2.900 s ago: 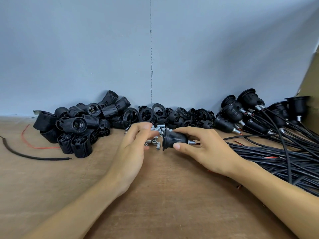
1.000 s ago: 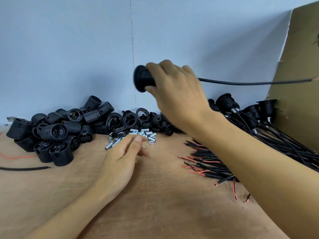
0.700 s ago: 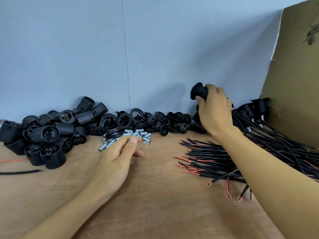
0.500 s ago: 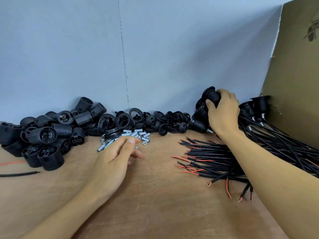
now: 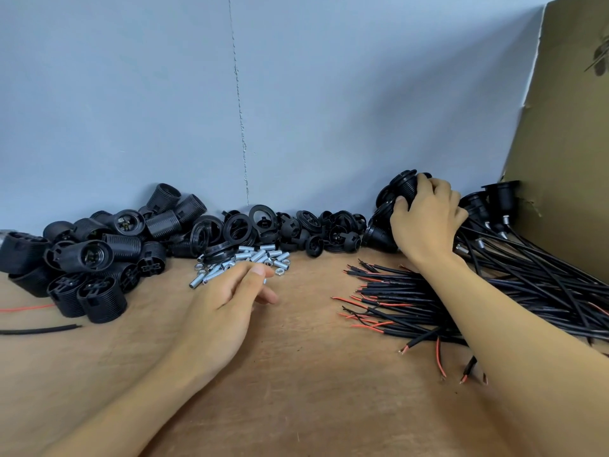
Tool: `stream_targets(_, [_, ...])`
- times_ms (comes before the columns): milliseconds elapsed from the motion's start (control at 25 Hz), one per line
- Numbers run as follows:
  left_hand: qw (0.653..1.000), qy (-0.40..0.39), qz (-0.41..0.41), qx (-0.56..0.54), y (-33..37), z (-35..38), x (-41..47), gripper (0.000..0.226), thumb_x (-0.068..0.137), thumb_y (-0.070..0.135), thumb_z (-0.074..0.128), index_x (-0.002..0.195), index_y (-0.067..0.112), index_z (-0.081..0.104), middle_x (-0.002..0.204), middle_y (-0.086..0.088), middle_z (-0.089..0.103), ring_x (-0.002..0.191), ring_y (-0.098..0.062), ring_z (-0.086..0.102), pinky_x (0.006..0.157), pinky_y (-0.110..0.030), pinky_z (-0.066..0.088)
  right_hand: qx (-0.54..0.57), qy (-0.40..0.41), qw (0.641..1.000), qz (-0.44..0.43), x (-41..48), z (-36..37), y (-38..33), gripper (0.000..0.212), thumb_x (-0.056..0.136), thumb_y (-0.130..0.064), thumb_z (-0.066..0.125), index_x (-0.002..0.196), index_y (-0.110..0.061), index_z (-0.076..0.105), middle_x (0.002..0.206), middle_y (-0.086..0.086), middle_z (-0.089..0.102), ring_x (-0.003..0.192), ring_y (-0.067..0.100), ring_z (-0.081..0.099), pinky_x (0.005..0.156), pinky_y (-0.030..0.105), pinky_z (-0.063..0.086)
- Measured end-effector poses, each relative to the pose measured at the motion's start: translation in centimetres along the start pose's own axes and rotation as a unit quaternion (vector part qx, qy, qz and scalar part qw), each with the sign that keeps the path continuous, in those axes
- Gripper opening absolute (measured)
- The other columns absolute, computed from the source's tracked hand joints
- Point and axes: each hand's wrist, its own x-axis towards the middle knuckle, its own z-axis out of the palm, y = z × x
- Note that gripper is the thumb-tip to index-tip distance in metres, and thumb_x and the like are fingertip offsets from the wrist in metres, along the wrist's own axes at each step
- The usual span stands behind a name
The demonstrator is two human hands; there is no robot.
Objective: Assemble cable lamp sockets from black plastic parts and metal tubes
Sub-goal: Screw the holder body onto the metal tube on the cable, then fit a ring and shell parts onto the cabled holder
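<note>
My right hand (image 5: 425, 219) grips an assembled black socket (image 5: 403, 188) and holds it on top of the heap of finished sockets (image 5: 379, 232) by the wall. Its cable runs back into the bundle of black cables (image 5: 527, 291) at the right. My left hand (image 5: 227, 301) rests on the wooden table (image 5: 313, 374) with its fingers loosely curled, just in front of the small pile of metal tubes and nuts (image 5: 250, 258). Whether it pinches a tube, I cannot tell.
Threaded black socket bodies (image 5: 92, 255) are heaped at the left, with black rings and caps (image 5: 296, 229) along the wall. A loose black cable (image 5: 39, 330) and a red wire (image 5: 26, 307) lie far left. A cardboard sheet (image 5: 566, 143) stands at the right.
My right hand lifted the assembled socket from the table's middle, swung it up and rightward, and lowered it onto the heap of finished sockets. My left hand stayed by the metal tubes.
</note>
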Motion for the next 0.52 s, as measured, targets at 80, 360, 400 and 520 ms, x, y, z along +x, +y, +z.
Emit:
stream_targets(80, [1.000,0.000,0.006,0.007,0.0,0.0,0.0,0.036,0.092,0.062,0.037,0.097,0.047,0.070,0.087,0.014,0.076,0.089,0.004,0.065,0.087,-0.035,0.048,-0.008,-0.006,1.000,0.007,-0.3,0.0,-0.4,0.056,0.098,-0.024,0.052,0.150,-0.010,0.036,0.150,0.015,0.038,0.139,0.035,0.030,0.109,0.051,0.023])
stream_targets(360, [0.995,-0.038,0.025,0.085,0.2,0.2,-0.2,0.016,0.097,0.034,0.061,0.089,0.046,0.069,0.088,0.024,0.072,0.088,0.004,0.065,0.077,-0.018,0.043,-0.087,-0.004,0.994,-0.073,-2.8,0.6,-2.5,0.069,0.088,-0.018,0.057,0.150,-0.007,0.032,0.158,0.016,0.027,0.144,0.035,0.022,0.112,0.051,0.019])
stream_targets(400, [0.992,-0.045,0.036,0.109,0.2,0.2,-0.3,0.018,0.095,0.029,0.064,0.085,0.043,0.070,0.088,0.026,0.070,0.088,0.004,0.064,0.073,-0.014,0.041,-0.102,-0.015,0.990,-0.091,-3.2,0.8,-2.8,0.069,0.088,-0.019,0.057,0.151,-0.007,0.032,0.159,0.017,0.024,0.145,0.035,0.021,0.112,0.051,0.019])
stream_targets(520, [0.985,-0.061,0.062,0.151,0.2,0.2,-0.5,0.017,0.093,0.027,0.067,0.083,0.039,0.069,0.089,0.027,0.068,0.089,0.002,0.062,0.071,-0.012,0.041,-0.116,-0.041,0.988,-0.096,-3.5,1.0,-3.1,0.067,0.089,-0.022,0.058,0.150,-0.009,0.033,0.161,0.017,0.017,0.147,0.035,0.017,0.113,0.051,0.020])
